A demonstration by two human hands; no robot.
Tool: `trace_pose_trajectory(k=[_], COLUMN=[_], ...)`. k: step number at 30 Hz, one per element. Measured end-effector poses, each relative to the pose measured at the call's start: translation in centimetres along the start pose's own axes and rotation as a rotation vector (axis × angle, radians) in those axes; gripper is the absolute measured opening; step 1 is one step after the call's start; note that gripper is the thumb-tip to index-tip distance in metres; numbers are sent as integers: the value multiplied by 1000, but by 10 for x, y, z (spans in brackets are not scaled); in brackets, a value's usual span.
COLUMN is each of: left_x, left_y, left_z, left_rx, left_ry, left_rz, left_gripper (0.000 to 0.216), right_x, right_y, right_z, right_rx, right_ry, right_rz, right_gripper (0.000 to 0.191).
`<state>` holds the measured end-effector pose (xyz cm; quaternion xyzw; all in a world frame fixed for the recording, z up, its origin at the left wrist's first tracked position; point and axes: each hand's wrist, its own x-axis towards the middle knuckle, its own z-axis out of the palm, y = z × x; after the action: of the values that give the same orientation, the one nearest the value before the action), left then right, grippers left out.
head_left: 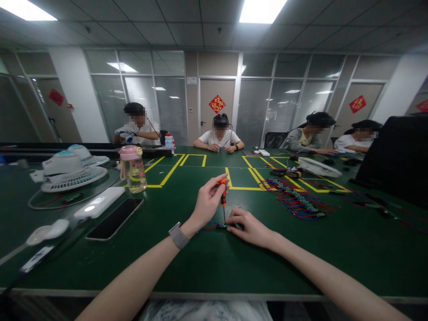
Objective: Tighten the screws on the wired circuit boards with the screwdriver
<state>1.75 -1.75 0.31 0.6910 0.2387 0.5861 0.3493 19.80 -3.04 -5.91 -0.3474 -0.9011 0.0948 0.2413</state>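
Note:
My left hand [206,203] pinches the orange handle of a small screwdriver [223,196], held upright with its tip down on a small green circuit board [220,226] that trails red and blue wires. My right hand [249,227] lies on the green table [207,263] with its fingers pressed on the right end of that board, keeping it in place. A grey watch band sits on my left wrist.
A black phone [115,217], a white power bank [99,202], a pink-lidded bottle [133,168] and white fans [72,171] lie at the left. A heap of wired boards [296,200] is at the right. Several people sit along the far side.

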Motion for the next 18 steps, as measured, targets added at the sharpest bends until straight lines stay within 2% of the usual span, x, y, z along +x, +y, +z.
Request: trace_pose_trajectory(k=[5,11,15,18], left_x=[-1,0,-1,-1], left_y=[1,-1,-1,1], left_z=[-2,0,-1,-1], left_rx=[153,-31,99,112], left_ry=[50,-13,55,43], left_rz=[73,2,42,74], left_gripper=[26,35,27,26], right_x=[0,0,1,1], right_y=[0,0,-1,-1], right_z=[0,0,0,0], right_rx=[0,-1,-9,-9], right_ry=[9,-3,-1,3], right_rz=[3,5,0,-3], right_gripper=[22,21,20,21])
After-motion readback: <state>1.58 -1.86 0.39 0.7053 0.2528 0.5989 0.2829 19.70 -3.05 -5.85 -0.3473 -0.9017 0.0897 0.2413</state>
